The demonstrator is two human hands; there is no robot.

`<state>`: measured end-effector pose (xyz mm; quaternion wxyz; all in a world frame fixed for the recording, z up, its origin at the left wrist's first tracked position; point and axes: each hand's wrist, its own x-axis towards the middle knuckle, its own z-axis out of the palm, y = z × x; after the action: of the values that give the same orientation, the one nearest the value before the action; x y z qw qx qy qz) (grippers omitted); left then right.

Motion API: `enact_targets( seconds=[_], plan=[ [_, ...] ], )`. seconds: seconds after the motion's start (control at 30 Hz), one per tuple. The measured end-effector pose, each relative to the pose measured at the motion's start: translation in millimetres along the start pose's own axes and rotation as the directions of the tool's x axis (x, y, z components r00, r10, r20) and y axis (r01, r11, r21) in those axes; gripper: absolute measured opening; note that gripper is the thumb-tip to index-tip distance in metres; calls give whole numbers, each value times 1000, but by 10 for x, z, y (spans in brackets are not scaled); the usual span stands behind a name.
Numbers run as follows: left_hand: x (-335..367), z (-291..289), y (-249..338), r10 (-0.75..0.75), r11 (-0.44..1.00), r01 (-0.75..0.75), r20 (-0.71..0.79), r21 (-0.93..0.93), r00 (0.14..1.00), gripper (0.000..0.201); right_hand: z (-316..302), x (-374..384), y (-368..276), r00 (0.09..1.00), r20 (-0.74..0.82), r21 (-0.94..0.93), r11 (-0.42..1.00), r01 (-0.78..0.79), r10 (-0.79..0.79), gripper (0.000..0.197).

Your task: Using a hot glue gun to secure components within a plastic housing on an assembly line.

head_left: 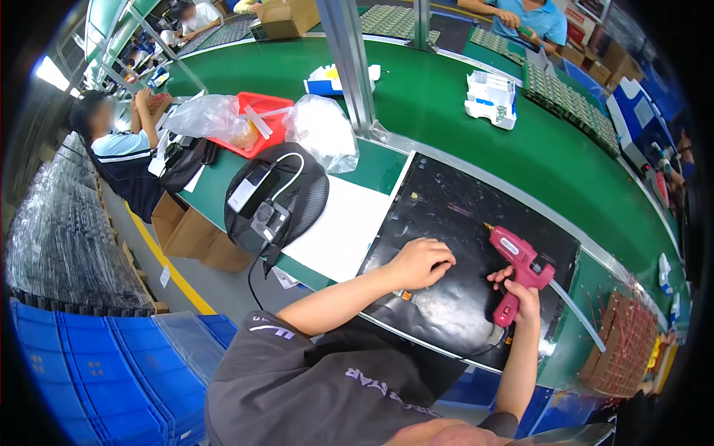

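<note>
Here, a shallow red plastic tray (262, 98) holds pale strips (258, 123), a crumpled clear plastic bag (199, 115) overlapping its left side. The right hand (527, 301) is wrapped around the grip of a pink glue gun (518, 251) — over the black mat (446, 189), nozzle pointing up-left — while the left hand (424, 264) curls loosely (whether around anything, I cannot tell).

Above your right hand (526, 296), the glue gun (523, 258) bears 1 white label (509, 244); lower left, your shirt (297, 383) bears white lettering (364, 377).
</note>
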<state>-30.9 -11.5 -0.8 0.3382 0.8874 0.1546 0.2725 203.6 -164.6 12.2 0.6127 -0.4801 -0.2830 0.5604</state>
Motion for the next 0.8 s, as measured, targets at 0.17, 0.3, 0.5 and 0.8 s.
enact_targets(
  seconds=[0.17,0.3,0.5,0.8],
  plan=[
    [142,73,82,59,998,-60,-16,-17,998,7,-151,-81,-50,999,17,-35,999,28,-28,24],
    [86,63,75,26,1000,-26,-23,3,999,7,-105,-35,9,999,32,35,999,-20,19,23],
    [65,2,216,-35,999,35,-5,-5,999,7,-115,56,97,996,86,90,996,6,-14,14],
    [112,67,261,19,1000,-18,28,-14,999,7,-153,-35,48,998,57,75,997,31,-35,15]
  ],
)
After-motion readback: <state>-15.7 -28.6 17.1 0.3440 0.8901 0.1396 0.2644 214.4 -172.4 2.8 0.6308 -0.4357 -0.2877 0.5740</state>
